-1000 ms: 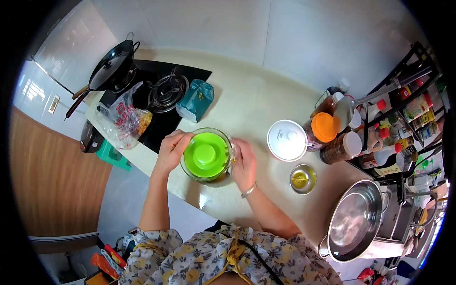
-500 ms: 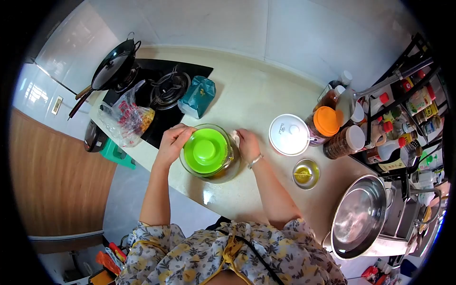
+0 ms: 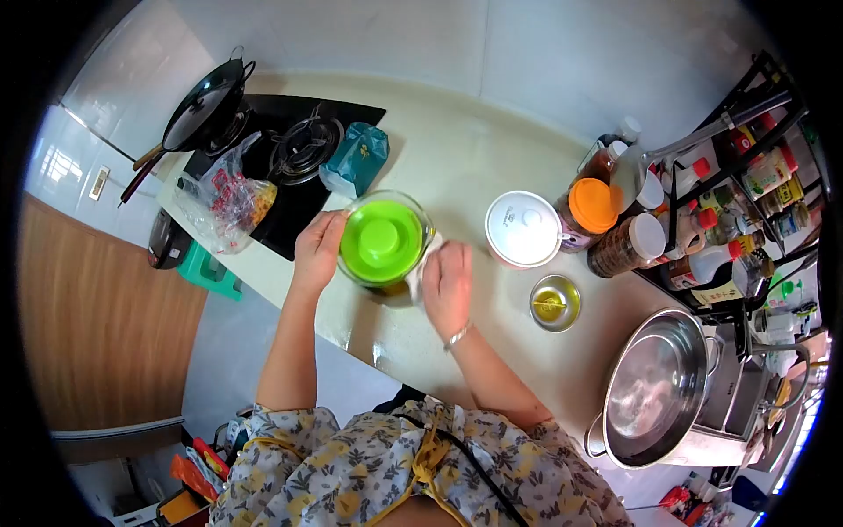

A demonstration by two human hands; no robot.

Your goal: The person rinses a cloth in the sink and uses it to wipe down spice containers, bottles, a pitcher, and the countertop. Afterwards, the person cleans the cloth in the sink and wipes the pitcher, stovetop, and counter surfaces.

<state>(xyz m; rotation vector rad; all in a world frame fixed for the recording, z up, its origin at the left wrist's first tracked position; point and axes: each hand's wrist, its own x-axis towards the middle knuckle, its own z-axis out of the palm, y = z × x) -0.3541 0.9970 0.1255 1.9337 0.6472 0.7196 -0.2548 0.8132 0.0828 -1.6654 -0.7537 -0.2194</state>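
1. The glass jar point(image 3: 397, 292), with a green lid point(image 3: 381, 237) at its top, is the thing being handled; it is at the near edge of the counter point(image 3: 443, 149), between the two hands. Whether its base touches the counter cannot be told.
2. The left hand point(image 3: 320, 249) is at the left side of the jar, its fingers together and clamped with the thumb on the rim.
3. The right hand point(image 3: 448, 285) is at the right side of the jar, fingers bent and close together over a white cloth point(image 3: 425, 274) that lies against the glass. The hand is blurred, and part of the cloth is hidden under it.
4. Beyond the jar and slightly left stands a teal bag point(image 3: 358, 161), near a stove burner point(image 3: 306, 151).
5. Farther left of the jar, a clear plastic bag point(image 3: 225, 204) with red print lies partly over the stove's edge, and a dark wok point(image 3: 200, 112) is on the far burner.
6. Right of the jar are a white lidded container point(image 3: 523, 228) and, nearer the person, a small metal bowl point(image 3: 555, 304) with yellow liquid.
7. Farther right of the jar stand an orange-lidded jar point(image 3: 593, 207), a white-lidded jar point(image 3: 625, 249) and a large steel pan point(image 3: 657, 386).
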